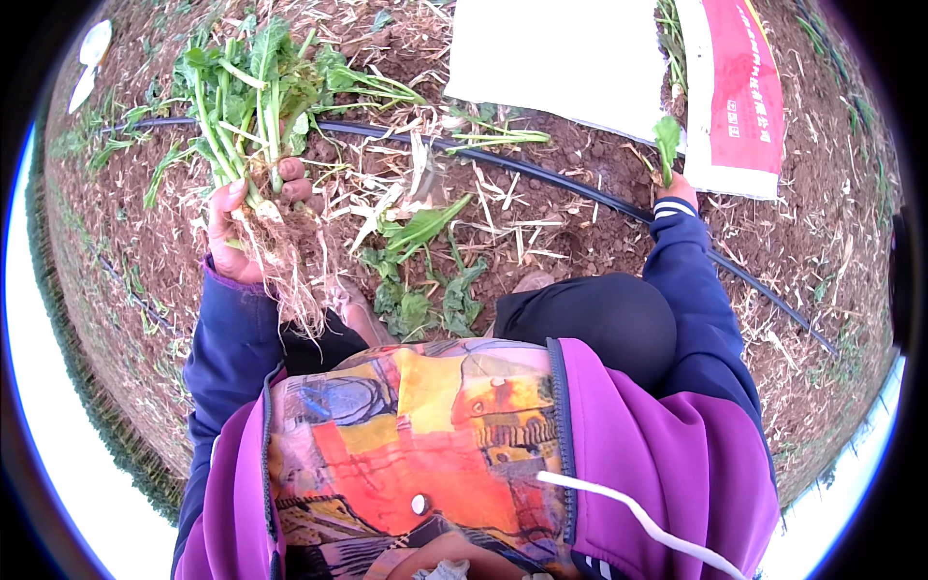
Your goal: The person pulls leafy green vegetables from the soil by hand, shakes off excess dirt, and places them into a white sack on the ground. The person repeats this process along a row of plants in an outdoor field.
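My left hand [235, 235] grips a bunch of leafy green plants [235, 123] near the base of their stems. The leaves point up and away from me, and pale stringy roots [290, 264] hang below the fingers toward my lap. On the far right, my right hand [679, 190] is at the near end of the gap between two sacks, with a small leafy plant [666, 148] standing up from its fingers. The leaf and the sleeve cover part of that hand. More plants [674, 51] with green stems lie in the gap beyond it.
A white sack [558, 65] and a red-and-white sack [747, 94] bearing writing lie on brown soil. A black irrigation hose [536, 170] crosses the ground. Loose leaves [424, 228], wilted leaves [464, 297] and cut stems [500, 138] are scattered near my feet among dry straw.
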Demonstrator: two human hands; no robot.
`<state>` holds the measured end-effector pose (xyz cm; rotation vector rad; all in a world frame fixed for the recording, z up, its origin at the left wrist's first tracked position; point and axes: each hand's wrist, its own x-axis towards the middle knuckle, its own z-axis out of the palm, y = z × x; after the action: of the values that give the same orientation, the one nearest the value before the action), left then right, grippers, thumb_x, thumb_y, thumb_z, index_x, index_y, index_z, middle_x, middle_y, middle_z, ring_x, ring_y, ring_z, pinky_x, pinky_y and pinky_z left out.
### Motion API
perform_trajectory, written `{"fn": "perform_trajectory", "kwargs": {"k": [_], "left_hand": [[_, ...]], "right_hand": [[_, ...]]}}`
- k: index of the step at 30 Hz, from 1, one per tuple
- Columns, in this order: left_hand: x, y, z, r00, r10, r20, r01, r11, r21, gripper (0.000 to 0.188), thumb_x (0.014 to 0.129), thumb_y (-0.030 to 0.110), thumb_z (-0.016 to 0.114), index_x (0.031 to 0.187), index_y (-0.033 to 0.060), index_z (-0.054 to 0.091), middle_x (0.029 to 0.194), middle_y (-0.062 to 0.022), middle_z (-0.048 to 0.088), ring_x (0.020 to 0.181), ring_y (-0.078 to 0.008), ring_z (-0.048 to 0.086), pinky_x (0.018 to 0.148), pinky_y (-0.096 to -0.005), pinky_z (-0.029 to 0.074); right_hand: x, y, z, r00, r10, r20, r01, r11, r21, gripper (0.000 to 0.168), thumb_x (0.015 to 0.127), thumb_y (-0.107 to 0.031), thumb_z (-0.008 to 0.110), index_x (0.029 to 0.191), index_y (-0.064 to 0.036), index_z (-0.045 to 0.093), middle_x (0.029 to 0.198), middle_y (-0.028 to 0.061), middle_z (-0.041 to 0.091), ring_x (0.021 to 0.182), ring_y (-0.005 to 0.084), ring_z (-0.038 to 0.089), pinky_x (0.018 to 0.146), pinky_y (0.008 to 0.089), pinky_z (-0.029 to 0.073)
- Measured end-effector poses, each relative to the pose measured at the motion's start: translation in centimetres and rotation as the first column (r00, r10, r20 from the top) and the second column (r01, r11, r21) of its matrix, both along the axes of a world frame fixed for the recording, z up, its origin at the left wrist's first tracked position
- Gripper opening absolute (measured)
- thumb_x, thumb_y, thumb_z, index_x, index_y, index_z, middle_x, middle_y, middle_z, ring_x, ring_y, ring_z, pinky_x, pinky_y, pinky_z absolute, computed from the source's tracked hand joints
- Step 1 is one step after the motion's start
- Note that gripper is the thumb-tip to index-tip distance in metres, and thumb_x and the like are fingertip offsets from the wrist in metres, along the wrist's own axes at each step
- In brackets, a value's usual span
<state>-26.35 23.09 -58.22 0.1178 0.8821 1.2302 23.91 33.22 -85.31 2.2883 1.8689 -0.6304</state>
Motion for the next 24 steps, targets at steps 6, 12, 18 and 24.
{"fn": "perform_trajectory", "kwargs": {"k": [6, 12, 18, 24], "left_hand": [[-1.7, -0.6, 0.0, 0.996, 0.064, -0.057, -0.071, 0.989, -0.13, 0.054, 0.071, 0.022, 0.057, 0.12, 0.0032, 0.043, 0.095, -0.0087, 0.052, 0.085, -0.0201, 0.052, 0.08, -0.0376, 0.044], [-3.4, -1.1, -1.2, 0.99, 0.033, 0.136, -0.03, 0.999, -0.027, 0.044, 0.074, 0.016, 0.055, 0.113, -0.003, 0.047, 0.102, -0.0154, 0.057, 0.09, -0.0246, 0.057, 0.081, -0.0371, 0.048], [-3.3, -0.6, -0.9, 0.997, -0.045, 0.062, 0.047, 0.999, -0.026, 0.046, 0.079, 0.017, 0.051, 0.12, -0.0001, 0.042, 0.108, -0.0131, 0.057, 0.096, -0.0255, 0.056, 0.082, -0.0429, 0.046], [-2.1, 0.8, -0.8, 0.993, -0.097, 0.071, 0.093, 0.994, 0.058, 0.046, 0.079, 0.02, 0.053, 0.12, -0.0012, 0.045, 0.114, -0.0137, 0.055, 0.098, -0.0255, 0.056, 0.087, -0.044, 0.043]], "right_hand": [[2.3, -1.6, -4.2, 0.989, 0.119, 0.091, -0.127, 0.988, 0.086, 0.02, 0.077, -0.016, 0.052, 0.096, -0.011, 0.06, 0.087, 0.0175, 0.06, 0.084, 0.0363, 0.057, 0.072, 0.0448, 0.045], [1.7, -3.1, -3.4, 0.968, 0.075, -0.241, 0.014, 0.938, 0.347, 0.038, 0.07, -0.013, 0.064, 0.106, -0.003, 0.055, 0.097, 0.019, 0.059, 0.09, 0.0346, 0.056, 0.081, 0.0389, 0.044], [-2.9, 0.2, 3.6, 0.706, -0.12, -0.698, 0.515, 0.764, 0.388, 0.036, 0.081, -0.001, 0.051, 0.116, 0.002, 0.046, 0.102, 0.0124, 0.057, 0.082, 0.0167, 0.055, 0.071, 0.0272, 0.046], [-23.6, 2.5, 25.1, 0.393, 0.15, -0.907, -0.458, 0.887, -0.052, 0.031, 0.085, -0.014, 0.054, 0.112, 0.0, 0.05, 0.096, 0.0084, 0.058, 0.079, 0.0127, 0.054, 0.066, 0.0229, 0.045]]}}
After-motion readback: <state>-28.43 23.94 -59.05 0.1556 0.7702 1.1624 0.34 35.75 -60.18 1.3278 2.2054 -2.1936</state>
